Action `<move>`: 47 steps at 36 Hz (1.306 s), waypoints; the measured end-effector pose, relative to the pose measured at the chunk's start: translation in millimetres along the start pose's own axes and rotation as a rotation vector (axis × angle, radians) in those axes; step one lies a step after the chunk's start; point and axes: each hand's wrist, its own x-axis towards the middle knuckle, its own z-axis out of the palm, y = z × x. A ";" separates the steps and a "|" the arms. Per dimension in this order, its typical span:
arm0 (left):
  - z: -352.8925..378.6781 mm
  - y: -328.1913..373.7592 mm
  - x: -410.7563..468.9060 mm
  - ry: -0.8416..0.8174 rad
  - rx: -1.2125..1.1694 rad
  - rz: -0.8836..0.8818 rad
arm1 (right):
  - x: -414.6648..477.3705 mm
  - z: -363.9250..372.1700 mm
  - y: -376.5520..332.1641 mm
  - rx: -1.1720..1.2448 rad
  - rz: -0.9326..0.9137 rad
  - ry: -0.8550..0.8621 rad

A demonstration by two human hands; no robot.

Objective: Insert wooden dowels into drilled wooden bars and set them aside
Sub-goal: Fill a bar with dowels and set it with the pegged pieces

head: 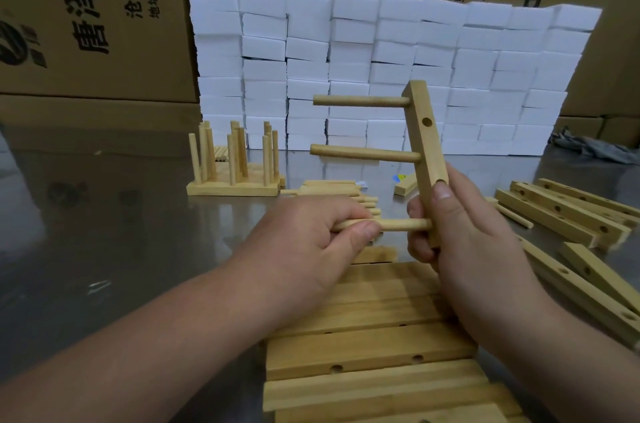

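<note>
My right hand (464, 232) grips the lower end of a drilled wooden bar (426, 142), held upright above the table. Two dowels (363, 152) stick out of the bar to the left, and side holes show on its face. My left hand (311, 235) pinches a third dowel (398, 224), whose right end sits in the bar's lowest hole. Loose dowels (346, 194) lie in a heap just behind my left hand. Finished bars with upright dowels (235, 166) stand at the back left.
Drilled bars lie flat in a stack (374, 346) under my wrists, and more lie loose at the right (568, 214). A wall of white foam blocks (381, 69) and cardboard cartons (93, 14) close off the back. A grey rag (588, 145) lies far right on the metal table (104, 232).
</note>
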 end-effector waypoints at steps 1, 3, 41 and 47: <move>0.5 1.4 -0.6 -0.002 -0.010 -0.021 | 0.1 0.4 0.6 -0.013 -0.008 0.005; 1.1 4.0 -1.3 0.004 -0.041 -0.066 | 0.2 0.2 1.6 -0.021 -0.016 0.012; -16.6 -37.5 8.8 0.222 -0.275 -0.119 | 20.4 -35.4 -7.0 0.689 0.762 -0.471; -13.0 -36.2 5.1 0.127 -0.328 -0.113 | 22.9 -39.3 -2.1 0.860 0.879 -0.716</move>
